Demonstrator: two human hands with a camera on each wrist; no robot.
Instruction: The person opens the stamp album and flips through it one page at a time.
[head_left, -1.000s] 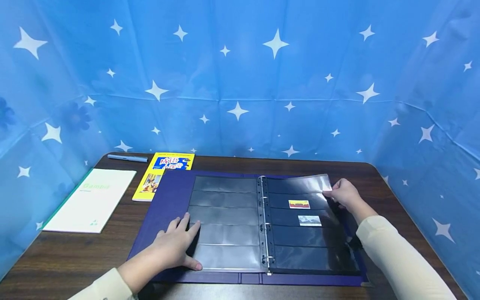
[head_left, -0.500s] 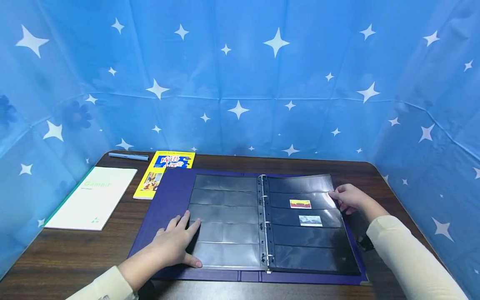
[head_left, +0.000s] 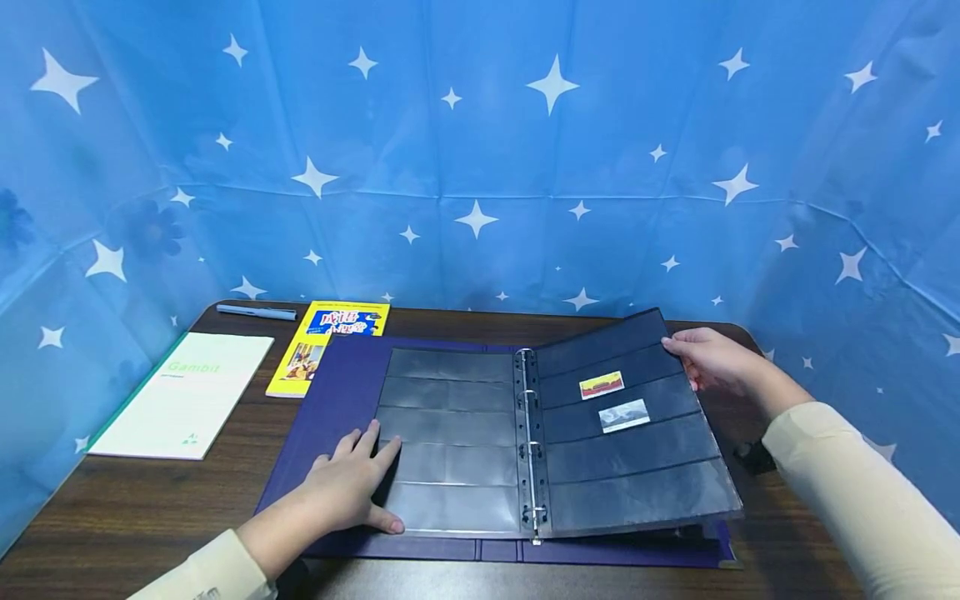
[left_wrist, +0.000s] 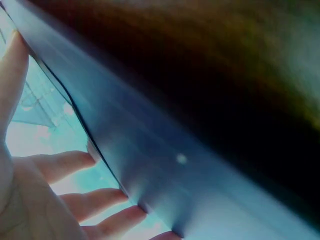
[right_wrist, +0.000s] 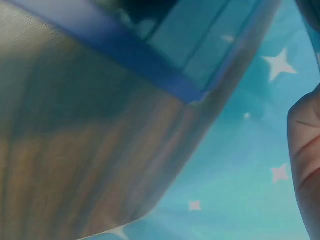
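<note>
A purple ring-binder stamp album [head_left: 330,417] lies open on the table. My right hand [head_left: 716,364] pinches the outer edge of the black pocket page [head_left: 637,492] on the right side, which is lifted and tilted up off the album. Two stamps sit in that page's pockets: a red-yellow stamp [head_left: 602,385] and a grey stamp [head_left: 624,416] below it. My left hand [head_left: 345,487] rests with spread fingers on the left edge of the left pocket page [head_left: 457,467]. In the left wrist view, the left fingertips [left_wrist: 132,215] touch the album's edge.
A white notebook [head_left: 187,396] with a green spine lies at the left. Behind it lies a light-blue pen [head_left: 257,312]. A yellow book [head_left: 307,358] lies partly under the album's left cover. Blue star-patterned cloth [head_left: 480,150] hangs around the table [head_left: 150,517].
The right hand has slid off to the page's outer edge and raised the right page with its two stamps, tilting it up. The left hand has stayed in place.
</note>
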